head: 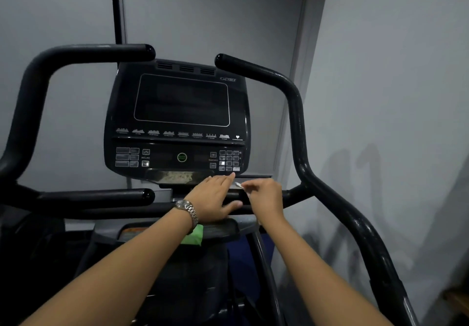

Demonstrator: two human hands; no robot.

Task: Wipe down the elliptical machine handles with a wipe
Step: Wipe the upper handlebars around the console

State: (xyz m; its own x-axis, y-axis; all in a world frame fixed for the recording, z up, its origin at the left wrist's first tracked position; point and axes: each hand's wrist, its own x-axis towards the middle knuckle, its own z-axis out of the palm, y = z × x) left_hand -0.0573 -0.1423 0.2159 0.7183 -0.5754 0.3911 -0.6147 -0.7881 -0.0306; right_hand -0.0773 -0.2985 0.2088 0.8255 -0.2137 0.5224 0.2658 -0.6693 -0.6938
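A black elliptical stands before me with a tall left handle and a tall right handle curving up beside the console. A short inner left grip points toward the middle. My left hand, with a metal watch on the wrist, lies with straight fingers over the inner right grip just below the console. My right hand pinches a small white wipe close to the left fingertips. A green packet lies on the tray under my left wrist.
A grey wall and a white corner post stand close behind the machine. A thin black pole rises at the back left. The lower tray sits under my hands. Something blue shows below the tray.
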